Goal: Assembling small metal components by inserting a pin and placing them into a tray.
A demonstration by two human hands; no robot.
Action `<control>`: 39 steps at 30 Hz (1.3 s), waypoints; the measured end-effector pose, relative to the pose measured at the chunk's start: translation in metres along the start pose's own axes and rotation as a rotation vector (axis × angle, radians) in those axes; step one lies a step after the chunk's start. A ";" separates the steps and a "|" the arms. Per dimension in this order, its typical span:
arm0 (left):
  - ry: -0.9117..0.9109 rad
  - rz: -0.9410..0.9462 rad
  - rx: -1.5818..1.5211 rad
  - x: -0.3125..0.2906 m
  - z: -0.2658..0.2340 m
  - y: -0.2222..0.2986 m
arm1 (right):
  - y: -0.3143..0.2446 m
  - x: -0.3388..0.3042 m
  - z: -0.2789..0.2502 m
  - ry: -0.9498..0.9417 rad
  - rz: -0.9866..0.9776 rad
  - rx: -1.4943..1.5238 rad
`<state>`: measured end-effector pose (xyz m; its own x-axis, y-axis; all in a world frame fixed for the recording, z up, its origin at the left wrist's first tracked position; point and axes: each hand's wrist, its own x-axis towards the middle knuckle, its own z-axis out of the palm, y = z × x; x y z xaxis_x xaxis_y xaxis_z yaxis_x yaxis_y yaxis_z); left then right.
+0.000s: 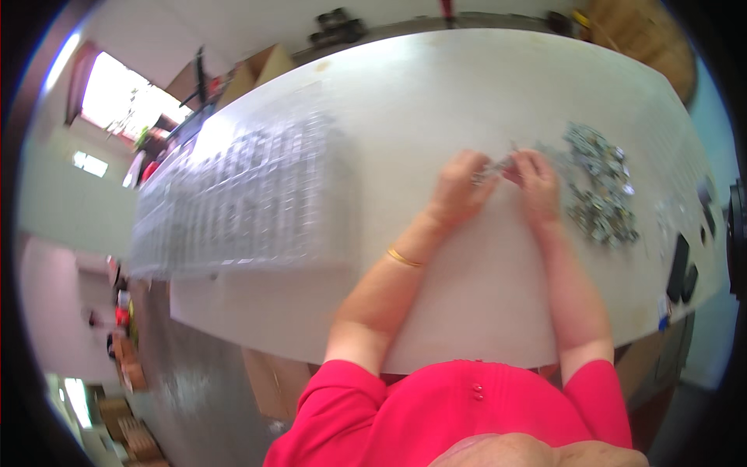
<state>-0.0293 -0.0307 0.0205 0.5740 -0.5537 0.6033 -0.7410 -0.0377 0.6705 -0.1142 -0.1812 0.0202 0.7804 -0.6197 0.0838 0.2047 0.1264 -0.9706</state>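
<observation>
Over the middle of the white table, my left hand (461, 187) is closed around several small silvery metal parts (484, 173). Close on its right, my right hand (535, 180) pinches with thumb and fingers at a small metal piece, too blurred to name. The fingertips of both hands almost meet. Just right of my right hand lies a loose heap of small silvery metal parts (599, 187), some with brassy spots. A gold bangle (405, 257) circles my left wrist.
On the left of the table (405, 86) stands a large stack of clear plastic trays (233, 194) with many compartments. Black objects (678, 268) lie near the right edge. An open cardboard box (264, 70) stands beyond the far left edge.
</observation>
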 end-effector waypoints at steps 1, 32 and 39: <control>-0.014 0.061 0.053 0.003 0.002 0.006 | 0.000 0.000 -0.004 0.000 0.000 0.000; 0.436 -0.166 0.484 -0.042 -0.219 0.122 | 0.012 0.006 -0.011 -0.089 -0.013 0.101; 0.550 -0.584 0.404 -0.056 -0.299 0.125 | 0.018 0.008 -0.012 -0.121 -0.014 0.094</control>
<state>-0.0495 0.2443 0.1994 0.9066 0.1185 0.4051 -0.2851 -0.5359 0.7947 -0.1113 -0.1932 0.0010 0.8414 -0.5248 0.1291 0.2661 0.1943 -0.9442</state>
